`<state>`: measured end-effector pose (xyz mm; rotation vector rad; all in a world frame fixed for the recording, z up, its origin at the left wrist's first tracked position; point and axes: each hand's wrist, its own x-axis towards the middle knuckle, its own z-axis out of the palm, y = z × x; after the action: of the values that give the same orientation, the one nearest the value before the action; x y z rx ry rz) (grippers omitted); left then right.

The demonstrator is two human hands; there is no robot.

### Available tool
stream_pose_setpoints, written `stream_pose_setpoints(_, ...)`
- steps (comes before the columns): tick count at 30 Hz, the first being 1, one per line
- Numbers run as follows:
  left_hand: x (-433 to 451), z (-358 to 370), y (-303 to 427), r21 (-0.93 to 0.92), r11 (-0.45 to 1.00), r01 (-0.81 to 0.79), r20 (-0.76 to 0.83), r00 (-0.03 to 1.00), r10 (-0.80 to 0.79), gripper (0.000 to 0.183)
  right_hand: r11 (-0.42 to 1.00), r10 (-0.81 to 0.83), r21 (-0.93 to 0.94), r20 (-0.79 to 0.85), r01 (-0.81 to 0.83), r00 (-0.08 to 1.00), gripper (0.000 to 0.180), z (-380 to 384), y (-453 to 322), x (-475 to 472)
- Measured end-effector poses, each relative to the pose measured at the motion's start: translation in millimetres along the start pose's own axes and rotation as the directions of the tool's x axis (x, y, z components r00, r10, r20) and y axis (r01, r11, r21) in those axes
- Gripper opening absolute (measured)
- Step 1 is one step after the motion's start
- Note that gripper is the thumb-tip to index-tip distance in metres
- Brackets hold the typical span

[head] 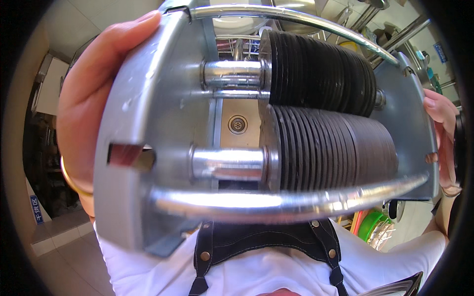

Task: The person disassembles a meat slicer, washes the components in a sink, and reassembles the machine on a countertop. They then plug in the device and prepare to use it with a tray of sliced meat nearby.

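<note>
A steel frame [120, 111] with two parallel shafts, likely a cutter blade assembly, is held up close before me over a sink. My left hand [87, 88] wraps around its left end plate, the thumb at the upper edge. At the other end, my right hand [440, 111] holds the right end plate [403, 103]; part of that hand is hidden. The upper shaft bears a stack of black discs [322, 72], and the lower one a stack of dark grey discs [333, 148]. Polished bars run along the top [292, 14] and bottom [274, 203]. Water drops cling to the left plate.
Below the frame lies a steel sink with a round drain [237, 125]. A faucet [239, 48] and bowls [240, 24] stand behind it. Pipes [403, 35] cross at upper right. A green basin [372, 225] stands at lower right, beyond my arm.
</note>
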<state>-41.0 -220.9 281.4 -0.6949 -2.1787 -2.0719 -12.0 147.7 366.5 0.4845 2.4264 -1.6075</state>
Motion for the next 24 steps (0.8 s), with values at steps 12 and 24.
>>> stream_pose_setpoints(12,-15.3,-9.7,57.5,0.644,0.764,-0.046,-0.059,0.992,0.109,0.058,0.997,-0.068,0.06,0.277,0.053,0.959,0.034,-22.5,-41.1,-29.4)
stream_pose_setpoints(24,-0.6,-14.3,57.7,0.489,0.853,-0.182,0.179,0.978,0.106,0.088,0.999,-0.011,0.044,0.115,0.006,0.993,0.042,-7.2,-37.9,-32.6)
